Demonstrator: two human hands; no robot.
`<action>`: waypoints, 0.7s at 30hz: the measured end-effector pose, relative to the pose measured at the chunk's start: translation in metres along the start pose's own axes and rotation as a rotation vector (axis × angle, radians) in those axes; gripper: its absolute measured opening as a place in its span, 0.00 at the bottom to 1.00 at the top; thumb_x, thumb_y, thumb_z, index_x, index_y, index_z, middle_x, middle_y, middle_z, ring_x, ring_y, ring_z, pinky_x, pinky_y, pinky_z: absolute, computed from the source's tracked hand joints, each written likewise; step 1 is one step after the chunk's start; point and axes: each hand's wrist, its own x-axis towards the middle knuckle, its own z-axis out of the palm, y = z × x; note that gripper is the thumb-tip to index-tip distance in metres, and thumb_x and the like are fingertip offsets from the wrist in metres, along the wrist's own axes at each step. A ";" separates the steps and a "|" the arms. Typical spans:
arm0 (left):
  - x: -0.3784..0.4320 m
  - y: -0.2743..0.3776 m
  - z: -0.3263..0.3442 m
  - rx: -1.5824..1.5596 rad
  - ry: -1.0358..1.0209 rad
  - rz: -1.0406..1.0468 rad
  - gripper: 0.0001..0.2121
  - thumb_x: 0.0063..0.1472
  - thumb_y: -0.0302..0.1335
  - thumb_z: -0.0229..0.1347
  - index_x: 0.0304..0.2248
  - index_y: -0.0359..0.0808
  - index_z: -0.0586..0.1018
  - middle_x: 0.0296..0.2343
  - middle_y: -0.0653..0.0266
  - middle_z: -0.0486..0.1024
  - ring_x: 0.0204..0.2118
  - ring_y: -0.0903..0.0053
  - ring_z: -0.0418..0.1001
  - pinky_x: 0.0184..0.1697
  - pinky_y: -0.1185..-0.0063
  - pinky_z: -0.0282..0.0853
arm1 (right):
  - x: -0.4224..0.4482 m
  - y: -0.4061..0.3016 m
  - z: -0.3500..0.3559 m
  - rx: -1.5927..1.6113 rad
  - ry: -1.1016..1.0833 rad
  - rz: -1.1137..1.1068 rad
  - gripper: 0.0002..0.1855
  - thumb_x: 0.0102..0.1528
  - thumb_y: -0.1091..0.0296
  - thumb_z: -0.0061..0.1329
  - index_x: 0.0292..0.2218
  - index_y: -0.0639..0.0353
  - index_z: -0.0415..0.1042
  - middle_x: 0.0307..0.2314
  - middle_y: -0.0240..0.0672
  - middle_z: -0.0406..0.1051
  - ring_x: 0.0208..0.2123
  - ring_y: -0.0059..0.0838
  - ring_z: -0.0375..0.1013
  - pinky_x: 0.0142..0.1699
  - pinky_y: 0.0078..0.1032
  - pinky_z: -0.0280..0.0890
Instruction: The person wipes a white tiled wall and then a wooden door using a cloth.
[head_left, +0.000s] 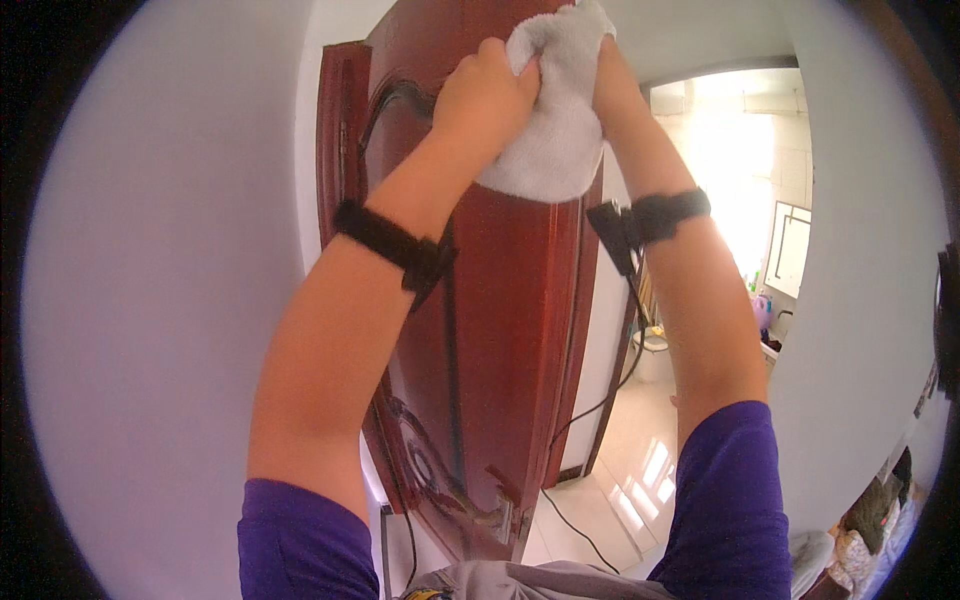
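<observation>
A whitish-grey plush cloth (555, 142) hangs in front of the upper part of a dark red wooden door (495, 315). My left hand (487, 94) grips the cloth's left side, with the thumb pressed against a fold. At the cloth's right edge is my right hand (609, 71); its fingers are hidden behind the fabric, so their grip cannot be seen. Both forearms reach up and wear black straps, the left wrist strap (394, 247) and the right wrist strap (667, 217). Curved dark trim marks the door panel.
A metal door handle (504, 517) sits low in the picture. Black cables (637, 352) trail from the straps. A white wall (172, 300) stands close on the left. On the right, a doorway shows a bright tiled room with a toilet (651, 341). Piled fabrics (870, 517) lie at lower right.
</observation>
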 end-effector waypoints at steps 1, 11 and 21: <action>-0.007 0.005 0.008 0.010 0.024 0.038 0.20 0.61 0.41 0.48 0.38 0.28 0.69 0.33 0.40 0.73 0.38 0.45 0.70 0.42 0.61 0.66 | 0.008 0.037 -0.009 -0.022 0.007 0.007 0.15 0.57 0.74 0.39 0.44 0.52 0.71 0.37 0.36 0.71 0.38 0.32 0.71 0.46 0.33 0.65; -0.203 0.006 0.005 -0.030 -0.196 0.032 0.24 0.49 0.21 0.56 0.46 0.28 0.63 0.41 0.45 0.62 0.45 0.50 0.63 0.47 0.65 0.61 | -0.228 0.079 0.012 -0.439 -0.008 0.021 0.20 0.56 0.67 0.47 0.48 0.62 0.61 0.42 0.38 0.63 0.44 0.28 0.65 0.49 0.28 0.62; -0.338 0.013 -0.027 -0.153 -0.541 -0.316 0.31 0.40 0.17 0.54 0.49 0.27 0.61 0.42 0.42 0.58 0.46 0.47 0.59 0.50 0.61 0.57 | -0.360 0.038 0.030 -0.113 0.117 0.386 0.36 0.48 0.68 0.54 0.56 0.60 0.53 0.47 0.35 0.59 0.50 0.27 0.60 0.56 0.28 0.54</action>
